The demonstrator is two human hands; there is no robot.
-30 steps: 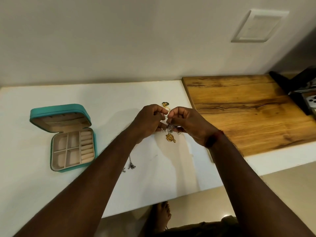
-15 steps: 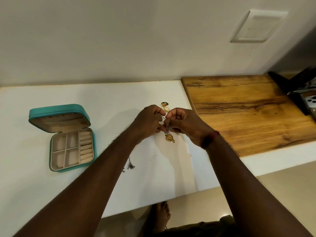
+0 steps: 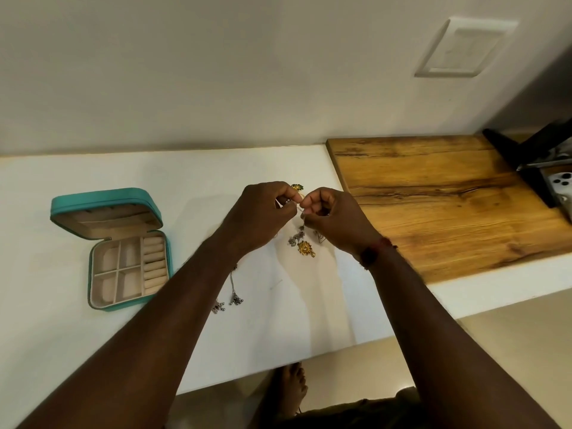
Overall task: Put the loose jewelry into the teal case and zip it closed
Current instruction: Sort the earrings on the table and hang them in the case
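Jewelry: light, fine, likely fragile and quick to tangle; best pinched at hook or chain.
- Silver piece (image 3: 298, 209): pinched between the curled fingertips of left hand (image 3: 260, 212) and right hand (image 3: 332, 218).
- Gold pendant (image 3: 305, 248): just below the hands.
- Tasselled chain (image 3: 235, 300): beside the left forearm.
- Case (image 3: 102, 199): open, well to the left.

no readable text, label, brand or number anywhere. teal zip case (image 3: 105, 198), left of frame: unmarked. white square wall plate (image 3: 464, 48), upper right: unmarked.
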